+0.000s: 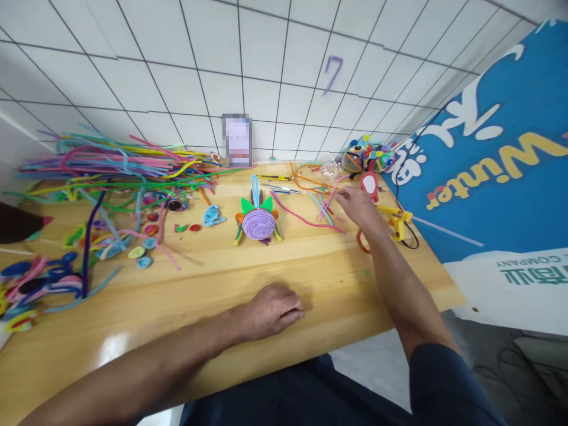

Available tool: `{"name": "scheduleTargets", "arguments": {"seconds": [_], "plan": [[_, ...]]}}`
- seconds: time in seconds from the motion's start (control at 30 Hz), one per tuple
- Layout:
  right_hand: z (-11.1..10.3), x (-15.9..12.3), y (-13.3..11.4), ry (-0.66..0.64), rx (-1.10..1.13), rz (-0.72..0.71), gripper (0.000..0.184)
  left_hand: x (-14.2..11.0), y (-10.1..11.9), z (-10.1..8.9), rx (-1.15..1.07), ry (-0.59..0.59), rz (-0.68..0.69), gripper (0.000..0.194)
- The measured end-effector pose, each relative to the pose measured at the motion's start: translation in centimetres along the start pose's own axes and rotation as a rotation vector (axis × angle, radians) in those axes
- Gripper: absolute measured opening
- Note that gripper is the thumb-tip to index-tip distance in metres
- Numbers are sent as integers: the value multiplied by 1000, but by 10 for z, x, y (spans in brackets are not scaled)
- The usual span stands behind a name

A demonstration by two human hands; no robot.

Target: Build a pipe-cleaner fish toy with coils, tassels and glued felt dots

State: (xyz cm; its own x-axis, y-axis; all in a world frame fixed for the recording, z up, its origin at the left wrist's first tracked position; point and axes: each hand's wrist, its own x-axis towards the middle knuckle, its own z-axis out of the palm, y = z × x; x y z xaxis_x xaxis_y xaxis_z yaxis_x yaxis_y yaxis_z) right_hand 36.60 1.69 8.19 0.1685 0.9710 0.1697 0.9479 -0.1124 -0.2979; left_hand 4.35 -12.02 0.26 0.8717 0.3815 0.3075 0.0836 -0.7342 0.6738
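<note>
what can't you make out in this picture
All in the head view:
- Whether the right hand grips a pink stem beside it: the fingertips are too small and blurred.
- Whether anything is inside the left hand: its curled fingers hide the palm.
- The right side of the red ring: the right forearm covers it.
- What the phone-like panel shows: it is pixelated.
- The dark object: the left edge cuts it off.
</note>
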Motion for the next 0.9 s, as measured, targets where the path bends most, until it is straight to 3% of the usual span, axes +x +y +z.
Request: {"name": "scheduleTargets", "arguments": {"seconds": [0.27,0.37,0.47,0.57,0.73,0.83,0.9], "plan": [[29,-2,-13,-251,-126,21,17,-1,3,-5,-33,25,5,29],[27,1,-9,-188,-59,45,17,-1,5,-7,-67,16,-3,28],[13,2,1,-73,189,21,19,-2,6,-10,-134,22,-37,28],[-8,-8,5,-101,365,-146,23,-2,5,-12,-281,47,-146,28],[-47,-61,-20,-177,249,-605,20,4,2,-15,-871,229,-553,47],[-57,-101,-39,-115,154,-819,25,12,5,-22,-1234,305,-639,60],[-57,-122,-47,-58,83,-881,31,15,11,-29,-1311,278,-663,56]]}}
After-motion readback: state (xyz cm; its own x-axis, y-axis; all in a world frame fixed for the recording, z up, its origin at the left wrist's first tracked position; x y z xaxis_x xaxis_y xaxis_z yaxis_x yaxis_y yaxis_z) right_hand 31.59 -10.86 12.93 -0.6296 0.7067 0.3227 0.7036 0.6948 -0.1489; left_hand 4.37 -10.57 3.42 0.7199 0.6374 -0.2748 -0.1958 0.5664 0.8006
